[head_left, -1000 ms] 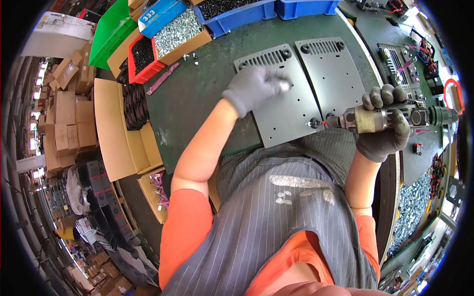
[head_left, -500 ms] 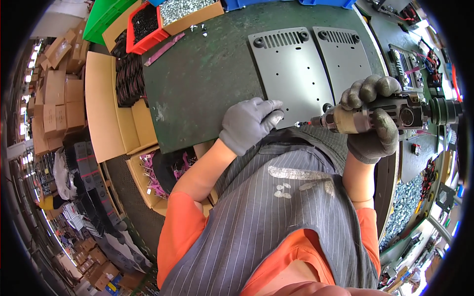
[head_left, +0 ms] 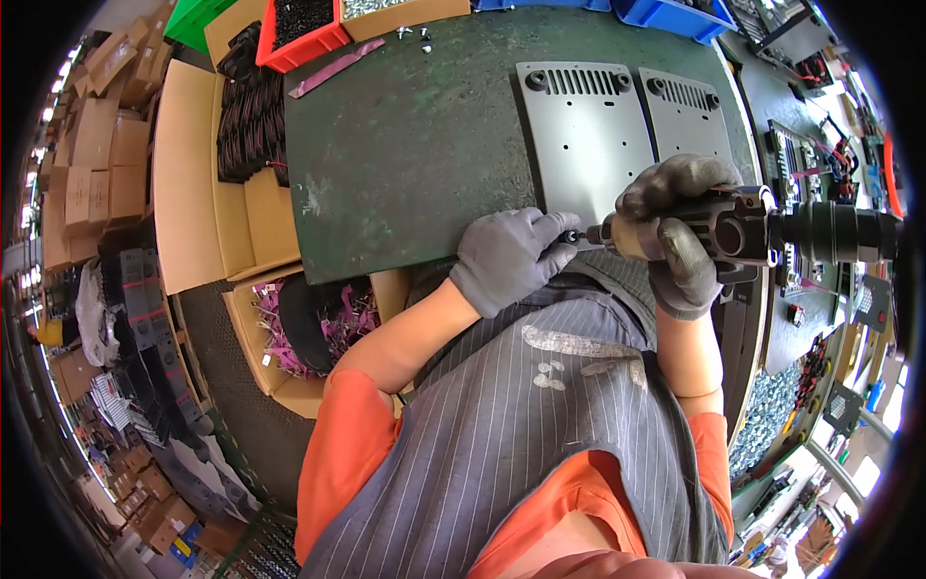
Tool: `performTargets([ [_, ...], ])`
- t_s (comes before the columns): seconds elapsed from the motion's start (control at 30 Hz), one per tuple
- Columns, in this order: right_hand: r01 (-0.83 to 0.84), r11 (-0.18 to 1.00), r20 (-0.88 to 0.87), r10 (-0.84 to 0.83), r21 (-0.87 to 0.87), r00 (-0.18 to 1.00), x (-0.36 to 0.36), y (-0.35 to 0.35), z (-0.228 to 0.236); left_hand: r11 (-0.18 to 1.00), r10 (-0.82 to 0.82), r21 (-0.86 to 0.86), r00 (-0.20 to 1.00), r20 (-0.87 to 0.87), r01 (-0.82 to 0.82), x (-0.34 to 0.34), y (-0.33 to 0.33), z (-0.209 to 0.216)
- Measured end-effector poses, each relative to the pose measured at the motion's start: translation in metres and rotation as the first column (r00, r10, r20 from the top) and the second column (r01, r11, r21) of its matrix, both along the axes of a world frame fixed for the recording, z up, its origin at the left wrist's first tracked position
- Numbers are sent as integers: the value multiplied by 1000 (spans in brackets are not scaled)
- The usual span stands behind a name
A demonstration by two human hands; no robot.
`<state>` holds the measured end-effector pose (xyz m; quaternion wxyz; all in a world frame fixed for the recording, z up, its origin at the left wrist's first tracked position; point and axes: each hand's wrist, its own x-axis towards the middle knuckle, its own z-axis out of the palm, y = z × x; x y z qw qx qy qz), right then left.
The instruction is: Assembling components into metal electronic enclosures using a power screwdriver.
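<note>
My right hand [head_left: 683,236], in a dark grey glove, is wrapped round a power screwdriver [head_left: 738,232] held level, its bit end pointing left. At that tip, my gloved left hand [head_left: 511,261] pinches a small black round foot [head_left: 571,236] between thumb and fingers, over the near edge of a grey metal plate [head_left: 586,145]. This plate has slots along its far end, small holes and black round feet at its far corners. Beside it on the right lies a similar plate [head_left: 690,130], partly hidden by my right hand.
A dark green worktable [head_left: 405,164] carries both plates. A red bin [head_left: 304,43] of black parts and blue bins [head_left: 670,17] line its far side. Open cardboard boxes [head_left: 256,222] stand at the left, one with pinkish parts. Another bench [head_left: 810,318] is on the right.
The screwdriver has moved left, bringing its tip to my left fingers. My left hand has shifted slightly right and down. The view has shifted, so the plates appear further right.
</note>
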<state>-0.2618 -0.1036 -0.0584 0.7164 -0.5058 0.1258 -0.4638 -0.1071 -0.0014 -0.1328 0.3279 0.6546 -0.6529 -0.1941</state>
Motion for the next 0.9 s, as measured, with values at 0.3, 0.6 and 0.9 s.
performTargets([
  [0.3, -89, 994, -112, 82, -61, 990, 12, -9, -10, 995, 54, -91, 997, 48, -50, -2, -1, -1],
  [0.6, -232, 972, -234, 217, -36, 948, 11, -12, 4, 998, -19, -59, 1000, 25, 20, 3, -5, 12],
  [0.9, 96, 803, 199, 29, -589, 980, 9, -17, 46, 885, -178, 11, 361, -915, 465, 6, -9, 62],
])
